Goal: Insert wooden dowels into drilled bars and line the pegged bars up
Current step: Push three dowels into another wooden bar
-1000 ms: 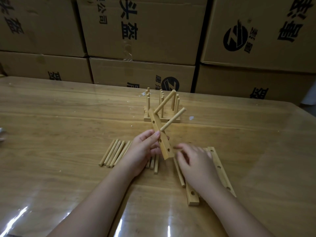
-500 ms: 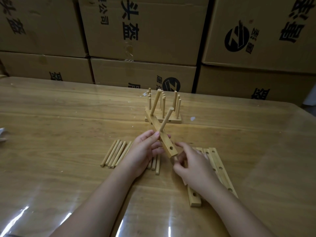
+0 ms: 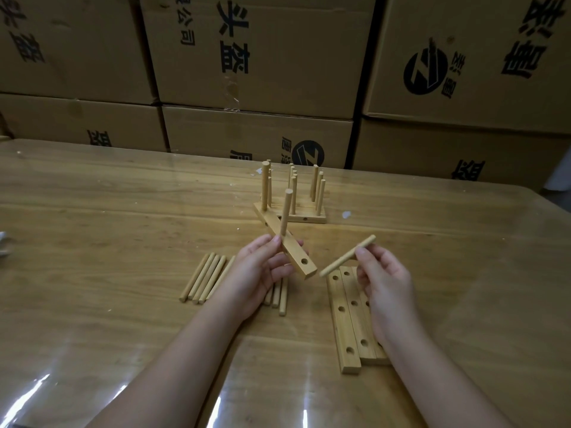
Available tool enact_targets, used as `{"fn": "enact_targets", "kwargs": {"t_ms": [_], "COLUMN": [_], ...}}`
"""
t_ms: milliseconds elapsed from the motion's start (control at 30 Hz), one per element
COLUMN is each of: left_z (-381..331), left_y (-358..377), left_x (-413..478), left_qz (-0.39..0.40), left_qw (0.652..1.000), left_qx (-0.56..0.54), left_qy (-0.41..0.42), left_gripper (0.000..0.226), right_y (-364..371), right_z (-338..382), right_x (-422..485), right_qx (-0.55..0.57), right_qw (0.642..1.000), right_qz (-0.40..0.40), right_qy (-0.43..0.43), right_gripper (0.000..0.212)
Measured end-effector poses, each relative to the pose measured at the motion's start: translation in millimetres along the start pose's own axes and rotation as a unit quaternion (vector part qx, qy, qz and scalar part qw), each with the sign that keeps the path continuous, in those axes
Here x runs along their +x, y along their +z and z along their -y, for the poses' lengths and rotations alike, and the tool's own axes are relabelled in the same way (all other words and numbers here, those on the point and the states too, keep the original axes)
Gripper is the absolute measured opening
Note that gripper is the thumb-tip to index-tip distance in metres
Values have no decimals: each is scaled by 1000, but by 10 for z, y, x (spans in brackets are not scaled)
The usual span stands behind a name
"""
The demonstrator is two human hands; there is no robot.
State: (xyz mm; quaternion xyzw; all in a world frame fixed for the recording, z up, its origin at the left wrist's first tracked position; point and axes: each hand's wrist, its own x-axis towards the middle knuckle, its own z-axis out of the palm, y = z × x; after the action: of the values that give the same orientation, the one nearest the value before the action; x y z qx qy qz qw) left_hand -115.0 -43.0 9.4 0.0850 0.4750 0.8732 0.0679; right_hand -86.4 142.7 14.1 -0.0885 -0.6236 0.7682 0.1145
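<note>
My left hand (image 3: 259, 267) grips a drilled wooden bar (image 3: 296, 256) above the table, tilted away from me. Two dowels stand in that bar and one hole near its close end is empty. My right hand (image 3: 383, 279) pinches a loose dowel (image 3: 346, 257) whose lower end points toward the bar's close end, a short gap apart. Several loose dowels (image 3: 207, 278) lie on the table to the left, partly under my left hand. Plain drilled bars (image 3: 346, 322) lie side by side under my right wrist. Pegged bars (image 3: 304, 216) stand lined up further back.
The wooden table (image 3: 123, 227) has a glossy clear cover. Stacked cardboard boxes (image 3: 262, 57) form a wall along its far edge. A small white scrap (image 3: 346, 214) lies right of the pegged bars, and something pale (image 3: 3, 242) shows at the left edge.
My right hand has lifted off the plain bars with a dowel pinched in it. The held bar has turned so its two dowels now stand nearly upright.
</note>
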Motion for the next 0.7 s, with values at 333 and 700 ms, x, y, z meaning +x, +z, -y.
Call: {"fn": "enact_targets", "kwargs": {"t_ms": [333, 700], "left_z": [2, 5], "left_y": [-7, 6], "left_x": [-1, -5], "left_qz": [1, 7], "left_qw": [1000, 1000], "left_qx": [2, 17], "left_qy": [-2, -3], "left_gripper": [34, 34], "right_y": [-14, -13], "right_z": [16, 7], "right_x": [6, -44], "right_qx": [43, -11], "right_qw": [998, 997], "right_qz": [36, 61], "right_qy": [-17, -42], "right_gripper": [19, 16]}}
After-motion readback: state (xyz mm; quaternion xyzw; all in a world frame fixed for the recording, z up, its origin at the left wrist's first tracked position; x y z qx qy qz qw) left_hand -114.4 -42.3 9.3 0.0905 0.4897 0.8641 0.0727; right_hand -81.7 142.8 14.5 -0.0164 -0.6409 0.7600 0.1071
